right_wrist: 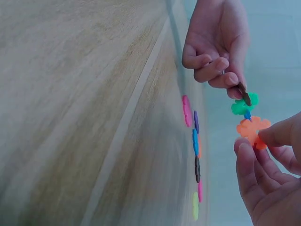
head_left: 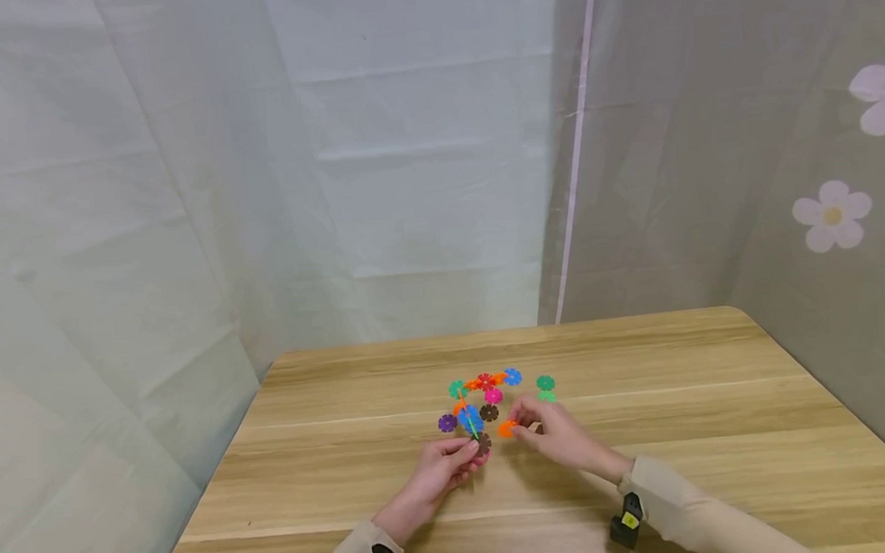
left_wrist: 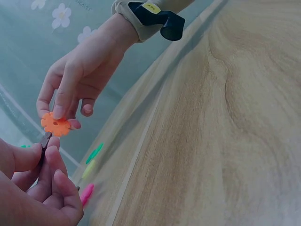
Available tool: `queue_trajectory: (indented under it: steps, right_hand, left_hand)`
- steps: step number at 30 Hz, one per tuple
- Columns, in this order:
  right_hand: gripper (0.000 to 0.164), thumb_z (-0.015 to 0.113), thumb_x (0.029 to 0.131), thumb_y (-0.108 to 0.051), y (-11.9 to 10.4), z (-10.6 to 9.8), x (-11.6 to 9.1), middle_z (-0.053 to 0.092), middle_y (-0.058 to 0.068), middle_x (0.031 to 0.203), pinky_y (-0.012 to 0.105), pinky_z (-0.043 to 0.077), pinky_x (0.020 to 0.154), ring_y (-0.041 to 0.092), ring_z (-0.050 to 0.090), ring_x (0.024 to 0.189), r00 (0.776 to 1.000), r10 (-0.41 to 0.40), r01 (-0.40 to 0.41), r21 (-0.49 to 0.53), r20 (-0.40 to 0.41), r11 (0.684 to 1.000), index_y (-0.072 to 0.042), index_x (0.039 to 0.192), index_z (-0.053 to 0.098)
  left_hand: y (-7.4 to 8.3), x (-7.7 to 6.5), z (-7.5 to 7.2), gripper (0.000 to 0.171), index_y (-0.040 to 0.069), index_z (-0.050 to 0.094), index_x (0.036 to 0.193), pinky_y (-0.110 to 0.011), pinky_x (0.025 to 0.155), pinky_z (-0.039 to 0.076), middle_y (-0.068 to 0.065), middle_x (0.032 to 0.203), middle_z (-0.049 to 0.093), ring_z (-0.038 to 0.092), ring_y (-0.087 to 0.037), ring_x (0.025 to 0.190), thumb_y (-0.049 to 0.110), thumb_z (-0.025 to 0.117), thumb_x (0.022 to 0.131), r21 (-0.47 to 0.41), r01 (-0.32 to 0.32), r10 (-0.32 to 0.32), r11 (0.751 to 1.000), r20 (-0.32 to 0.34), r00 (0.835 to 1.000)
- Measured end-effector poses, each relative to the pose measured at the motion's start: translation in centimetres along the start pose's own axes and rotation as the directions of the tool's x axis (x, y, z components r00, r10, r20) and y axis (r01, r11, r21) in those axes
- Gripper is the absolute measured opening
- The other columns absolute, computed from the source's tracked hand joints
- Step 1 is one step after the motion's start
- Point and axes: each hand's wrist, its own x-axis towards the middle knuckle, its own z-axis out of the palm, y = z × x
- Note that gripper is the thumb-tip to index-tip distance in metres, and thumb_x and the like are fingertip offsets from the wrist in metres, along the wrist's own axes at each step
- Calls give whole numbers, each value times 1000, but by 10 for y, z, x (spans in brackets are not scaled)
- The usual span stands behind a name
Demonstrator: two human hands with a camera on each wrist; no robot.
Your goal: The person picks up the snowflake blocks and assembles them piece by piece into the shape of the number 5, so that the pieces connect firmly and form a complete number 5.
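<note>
My left hand (head_left: 443,470) pinches a brown notched snowflake disc (head_left: 483,445) between thumb and fingers, above the table. A green disc (right_wrist: 244,104) joins onto the brown one, with a small blue piece (right_wrist: 247,114) seen edge-on beyond it. To the right, my right hand (head_left: 559,437) pinches an orange snowflake disc (left_wrist: 56,124) by its rim. In the left wrist view the orange disc is very close to the brown one; whether they touch I cannot tell.
Several loose discs lie on the wooden table (head_left: 333,483) beyond the hands, among them a purple disc (head_left: 448,423), a red disc (head_left: 486,382) and a blue disc (head_left: 512,376). A teal disc (head_left: 545,383) lies farther right. Pale curtains (head_left: 423,186) hang behind the table.
</note>
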Motion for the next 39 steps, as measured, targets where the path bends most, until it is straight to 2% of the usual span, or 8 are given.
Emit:
queue_trajectory:
  steps: [8, 15, 20, 26, 32, 39]
  right_hand:
    - [7, 61, 93, -9, -4, 2, 1, 66, -1, 95, 22, 53, 71, 10, 61, 87, 999, 13, -14, 34, 48, 999, -14, 97, 61]
    - [5, 62, 93, -10, -5, 4, 0, 67, 3, 97, 22, 53, 71, 17, 63, 89, 998, -6, 2, 60, 58, 998, -12, 98, 62]
    - [5, 62, 93, -11, -6, 5, 1, 66, -1, 95, 22, 54, 72, 13, 62, 88, 999, -3, 0, 50, 53, 999, -13, 98, 62]
    - [6, 66, 90, -9, -8, 6, 2, 68, 2, 86, 20, 52, 62, 9, 59, 74, 996, -79, 79, -22, 33, 997, -9, 88, 60]
    - [15, 69, 84, 1, -16, 4, 2, 66, 4, 77, 17, 47, 57, 1, 52, 67, 978, -208, 208, -156, 16, 966, -6, 80, 57]
    - [18, 70, 83, 4, -18, 6, 3, 63, 2, 73, 16, 45, 56, 0, 48, 66, 975, -220, 220, -201, 25, 954, -7, 78, 55]
  left_hand:
    - [-1, 2, 1, 28, -3, 69, 111, -13, 61, 45, 7, 79, 71, 58, 0, 68, 18, 63, 93, -5, 7, -7, 1000, 14, 1000]
    - [-1, 2, 1, 27, -4, 69, 111, -14, 61, 45, 7, 79, 71, 58, 0, 67, 17, 63, 93, -9, 7, -7, 1000, 19, 1000]
    - [-1, 2, 2, 27, -3, 69, 110, -14, 61, 45, 7, 78, 71, 58, -1, 68, 17, 63, 93, -11, 11, -11, 1000, 21, 1000]
    - [-1, 2, 6, 27, -7, 68, 109, -15, 62, 47, 6, 76, 70, 58, -2, 67, 14, 64, 92, 14, -21, 21, 1000, 11, 1000]
    - [3, 2, 12, 29, -13, 65, 107, -14, 60, 45, 7, 71, 69, 55, 0, 62, 12, 63, 93, 69, -83, 85, 994, -29, 996]
    - [6, 0, 14, 28, -14, 65, 108, -13, 58, 43, 7, 71, 70, 53, 0, 62, 9, 63, 92, 68, -89, 92, 994, -40, 995]
